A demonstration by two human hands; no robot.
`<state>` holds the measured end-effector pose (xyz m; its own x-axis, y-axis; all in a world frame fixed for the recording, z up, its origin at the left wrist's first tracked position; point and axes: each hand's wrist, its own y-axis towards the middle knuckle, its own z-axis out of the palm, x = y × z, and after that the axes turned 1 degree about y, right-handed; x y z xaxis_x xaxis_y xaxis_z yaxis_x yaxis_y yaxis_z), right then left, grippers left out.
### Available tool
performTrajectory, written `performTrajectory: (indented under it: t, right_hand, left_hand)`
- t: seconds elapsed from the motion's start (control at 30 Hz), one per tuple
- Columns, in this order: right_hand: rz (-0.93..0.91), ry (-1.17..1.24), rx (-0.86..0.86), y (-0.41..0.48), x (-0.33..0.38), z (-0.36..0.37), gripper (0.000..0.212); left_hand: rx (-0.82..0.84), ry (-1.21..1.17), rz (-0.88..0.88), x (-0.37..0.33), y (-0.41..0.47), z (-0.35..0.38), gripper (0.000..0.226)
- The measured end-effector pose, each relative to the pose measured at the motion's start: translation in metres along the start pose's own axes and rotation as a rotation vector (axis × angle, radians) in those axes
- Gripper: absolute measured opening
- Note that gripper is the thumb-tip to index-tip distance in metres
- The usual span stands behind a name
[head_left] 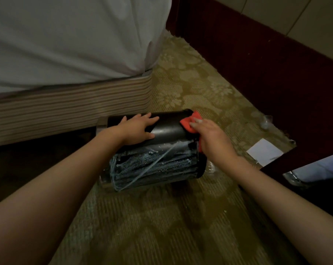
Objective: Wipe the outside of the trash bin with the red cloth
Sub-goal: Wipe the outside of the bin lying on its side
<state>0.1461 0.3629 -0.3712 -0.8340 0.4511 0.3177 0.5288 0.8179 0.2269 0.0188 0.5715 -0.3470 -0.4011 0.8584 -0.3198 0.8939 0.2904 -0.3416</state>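
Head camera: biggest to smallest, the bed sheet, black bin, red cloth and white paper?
1. White fabric bed sheet
2. Black cylindrical trash bin
3. Square white paper and red cloth: unsure, the right hand hides much cloth.

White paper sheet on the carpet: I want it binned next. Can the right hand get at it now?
Probably yes: the white paper sheet lies on patterned carpet just right of the right hand, nothing between, though that hand is busy pressing the red cloth.
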Motion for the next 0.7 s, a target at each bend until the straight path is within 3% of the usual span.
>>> performTrajectory:
  t: [0.13, 0.33, 0.4, 0.57, 0.7]
  right_hand:
    - [0.003, -0.133, 0.009, 0.028, 0.005, 0.002, 0.052]
    - [-0.073, -0.155, -0.131, -0.053, 0.007, 0.012, 0.053]
    - [-0.105, -0.196, -0.164, -0.04, 0.006, 0.01, 0.05]
    - [0.019, -0.216, -0.089, 0.015, 0.011, 0.012, 0.047]
    - [-0.073, -0.234, -0.182, -0.028, 0.007, 0.014, 0.05]
  left_hand:
    - [-0.006, -0.012, -0.001, 0.004, 0.003, 0.0, 0.063]
    - [0.022, -0.01, 0.012, 0.006, 0.004, -0.002, 0.064]
    - [0.014, 0.009, 0.01, 0.003, 0.003, -0.001, 0.064]
    - [-0.002, 0.011, 0.007, 0.004, 0.003, 0.0, 0.063]
    - [-0.004, -0.02, 0.038, 0.006, 0.001, 0.0, 0.065]
